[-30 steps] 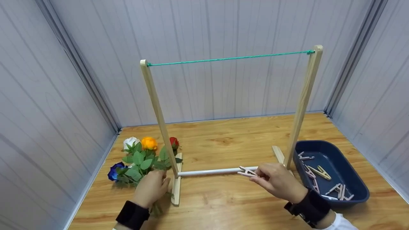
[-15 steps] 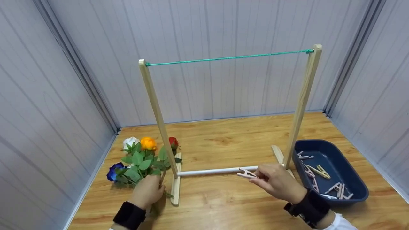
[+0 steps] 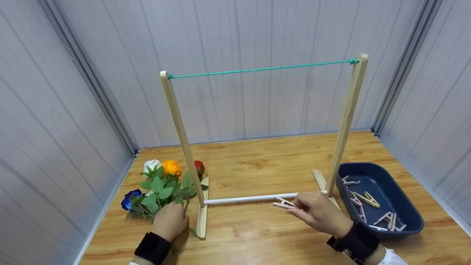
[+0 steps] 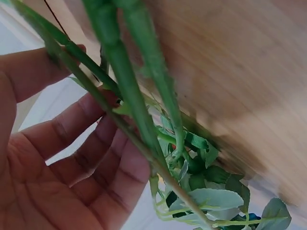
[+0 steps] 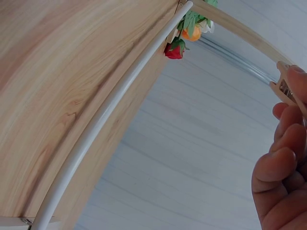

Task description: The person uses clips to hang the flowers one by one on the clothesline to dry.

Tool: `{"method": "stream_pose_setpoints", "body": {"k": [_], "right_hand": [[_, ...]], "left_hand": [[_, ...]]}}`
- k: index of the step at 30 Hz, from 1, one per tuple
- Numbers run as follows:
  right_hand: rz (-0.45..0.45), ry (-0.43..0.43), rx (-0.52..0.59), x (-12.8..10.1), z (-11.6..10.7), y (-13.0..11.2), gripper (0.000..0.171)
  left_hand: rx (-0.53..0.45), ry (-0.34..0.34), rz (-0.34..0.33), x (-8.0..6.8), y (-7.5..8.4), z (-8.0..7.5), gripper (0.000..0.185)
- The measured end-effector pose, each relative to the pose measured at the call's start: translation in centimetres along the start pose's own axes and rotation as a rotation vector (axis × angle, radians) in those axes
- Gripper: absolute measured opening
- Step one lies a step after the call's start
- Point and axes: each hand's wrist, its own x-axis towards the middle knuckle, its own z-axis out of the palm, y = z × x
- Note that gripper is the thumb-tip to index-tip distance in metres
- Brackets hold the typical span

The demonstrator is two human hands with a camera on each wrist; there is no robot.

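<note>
Pinched in right hand (image 3: pixel 320 213): one clothespin (image 3: pixel 284 202), just before white rail (image 3: pixel 250 198). Left hand (image 3: pixel 170 221) curls round flower stems (image 4: pixel 124 96) on table (image 3: pixel 265 235). Green line (image 3: pixel 261 68) bare; nothing hung yet. More pins in tray (image 3: pixel 404 206).

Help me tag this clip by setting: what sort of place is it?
Probably a staged tabletop booth, not a home: plain grey panel walls box in a wooden table. On it stand a small wooden rack with a green string, a blue tray of clothespins and artificial roses.
</note>
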Motion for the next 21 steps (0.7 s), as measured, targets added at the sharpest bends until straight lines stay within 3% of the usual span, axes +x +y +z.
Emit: {"method": "stream_pose_setpoints", "body": {"k": [9,16,21], "right_hand": [[0.004,-0.003,0.005,0.0,0.1,0.0,0.035],[0.016,-0.008,0.001,0.0,0.2,-0.1,0.033],[0.028,-0.009,0.006,-0.1,0.2,-0.2,0.031]], "left_hand": [[-0.015,-0.013,0.023,-0.3,0.0,0.1,0.036],[-0.036,-0.041,0.020,0.2,-1.4,1.5,0.031],[-0.096,-0.106,-0.012,-0.4,-0.6,0.1,0.032]]}}
